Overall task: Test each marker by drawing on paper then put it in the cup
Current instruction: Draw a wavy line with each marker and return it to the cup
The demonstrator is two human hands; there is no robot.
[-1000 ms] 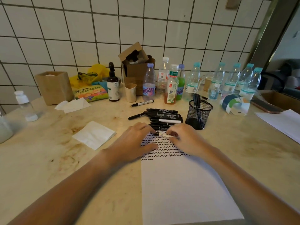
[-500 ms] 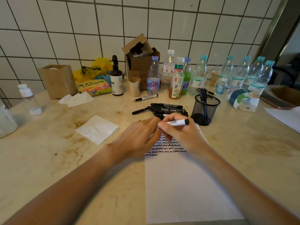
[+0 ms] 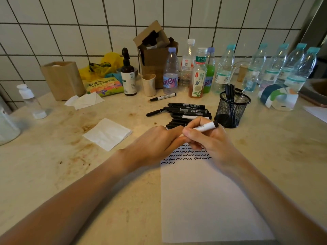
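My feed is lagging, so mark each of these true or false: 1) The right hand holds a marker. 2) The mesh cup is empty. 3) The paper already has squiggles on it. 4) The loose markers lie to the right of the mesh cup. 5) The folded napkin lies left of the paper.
1) True: the right hand grips a white-barrelled marker.
2) False: the mesh cup already holds several black markers.
3) True: rows of black squiggles cross the top of the paper.
4) False: the pile of loose markers lies to the cup's left.
5) True: the folded napkin lies left of the paper.
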